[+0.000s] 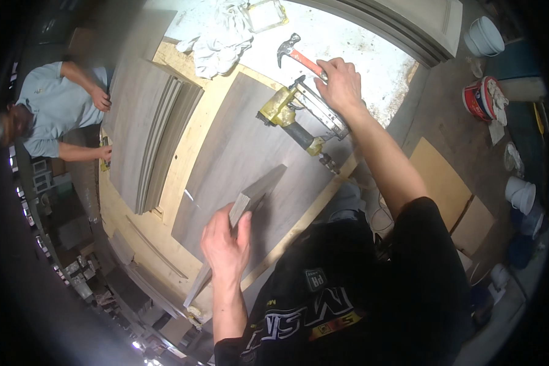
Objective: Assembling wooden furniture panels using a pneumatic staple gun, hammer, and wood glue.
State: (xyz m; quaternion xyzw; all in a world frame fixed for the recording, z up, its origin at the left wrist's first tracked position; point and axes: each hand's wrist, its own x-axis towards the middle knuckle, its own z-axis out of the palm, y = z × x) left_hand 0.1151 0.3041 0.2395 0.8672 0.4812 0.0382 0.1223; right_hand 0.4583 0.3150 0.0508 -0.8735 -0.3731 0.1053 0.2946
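Note:
My left hand (226,241) is closed round a narrow grey wood-grain board (260,189), which stands tilted on its edge over a large flat panel (222,152) of the same finish. Farther off to the right, my right hand (343,85) has its fingers round the handle end of a claw hammer (305,60) with an orange grip and a dark head. Just below that hand, a yellow and black pneumatic nail gun (285,110) lies on the panel. Its air fitting points toward me.
Several grey panels are stacked (143,134) on the left of the wooden worktable (177,183). Another person (61,110) stands beyond them, hands at the stack. A white cloth (222,39) lies at the back. Buckets (485,36) and cardboard (448,183) are on the floor at right.

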